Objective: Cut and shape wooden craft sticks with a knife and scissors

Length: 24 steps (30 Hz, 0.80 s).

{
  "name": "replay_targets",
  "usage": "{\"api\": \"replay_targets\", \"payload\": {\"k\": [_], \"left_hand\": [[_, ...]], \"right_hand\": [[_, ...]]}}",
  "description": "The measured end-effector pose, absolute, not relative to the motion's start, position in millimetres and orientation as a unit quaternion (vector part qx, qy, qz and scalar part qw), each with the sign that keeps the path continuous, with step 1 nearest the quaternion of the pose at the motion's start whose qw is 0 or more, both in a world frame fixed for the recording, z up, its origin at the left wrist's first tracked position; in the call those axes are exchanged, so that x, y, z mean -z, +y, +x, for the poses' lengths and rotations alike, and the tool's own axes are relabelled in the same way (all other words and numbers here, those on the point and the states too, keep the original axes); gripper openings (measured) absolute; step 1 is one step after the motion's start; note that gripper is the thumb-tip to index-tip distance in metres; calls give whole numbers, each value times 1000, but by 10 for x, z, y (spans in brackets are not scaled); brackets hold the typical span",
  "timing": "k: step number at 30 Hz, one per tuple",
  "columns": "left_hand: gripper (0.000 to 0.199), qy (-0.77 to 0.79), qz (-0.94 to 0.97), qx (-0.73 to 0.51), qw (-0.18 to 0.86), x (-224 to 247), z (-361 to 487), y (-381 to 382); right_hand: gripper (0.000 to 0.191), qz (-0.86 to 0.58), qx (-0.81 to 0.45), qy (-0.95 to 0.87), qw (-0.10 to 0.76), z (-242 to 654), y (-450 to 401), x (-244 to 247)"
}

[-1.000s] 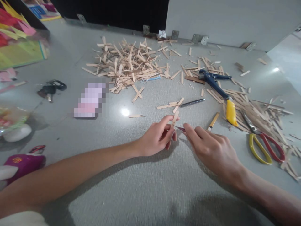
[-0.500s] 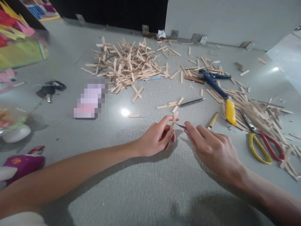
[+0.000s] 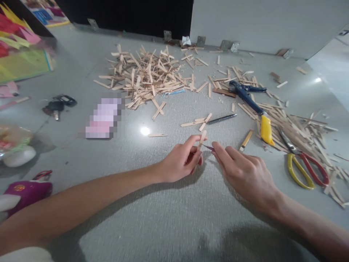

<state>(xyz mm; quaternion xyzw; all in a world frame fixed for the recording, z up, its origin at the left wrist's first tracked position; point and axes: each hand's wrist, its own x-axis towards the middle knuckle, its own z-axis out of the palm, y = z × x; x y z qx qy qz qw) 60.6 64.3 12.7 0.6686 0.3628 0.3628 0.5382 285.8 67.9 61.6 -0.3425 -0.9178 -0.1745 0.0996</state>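
Between the thumb and fingers of my left hand [image 3: 178,162], a short flat wooden craft stick [image 3: 202,137] is held up at a slant. My right hand [image 3: 247,171] pinches a thin dark-reddish pointed tool [image 3: 209,147]. Its fine tip reaches the stick's lower right side; I cannot make out its exact kind. Just beyond the hands lie a few loose craft sticks [image 3: 190,123] and a black pen [image 3: 222,119]. A split-ended stick piece [image 3: 156,135] rests to their left. Beside my right hand is a small yellow-handled cutter [image 3: 246,140].
A heap of craft sticks [image 3: 149,74] lies at the back. On the right are blue-and-yellow-handled cutters [image 3: 249,100], scissors [image 3: 301,169] and scattered wood strips [image 3: 297,127]. To the left are a blurred-out phone [image 3: 103,118], keys [image 3: 56,109] and a purple item [image 3: 28,194].
The pointed tool and my right hand have shifted very slightly left and lower against the stick. My left hand keeps its hold. The whole view has moved a little.
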Motion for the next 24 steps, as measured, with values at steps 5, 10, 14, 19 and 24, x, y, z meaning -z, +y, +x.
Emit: {"api": "replay_targets", "payload": {"k": [5,10,14,19,24], "left_hand": [[37,350,704,-373,493,-49,601,625],[42,375,721,-359,459,-1,600,583],[45,389,735,-352,430,3,605,581],[48,389,751,-349,404,50,597,582],[53,408,783,-314,350,115,602,574]], "right_hand": [[44,-331,221,-913,90,2800,617,-702],[43,-324,306,-893,67,2679,491,-765],[45,-295,323,-898,53,2664,520,-776],[50,-283,311,-906,46,2693,571,-798],[50,-298,334,-894,28,2632,466,-830]]}}
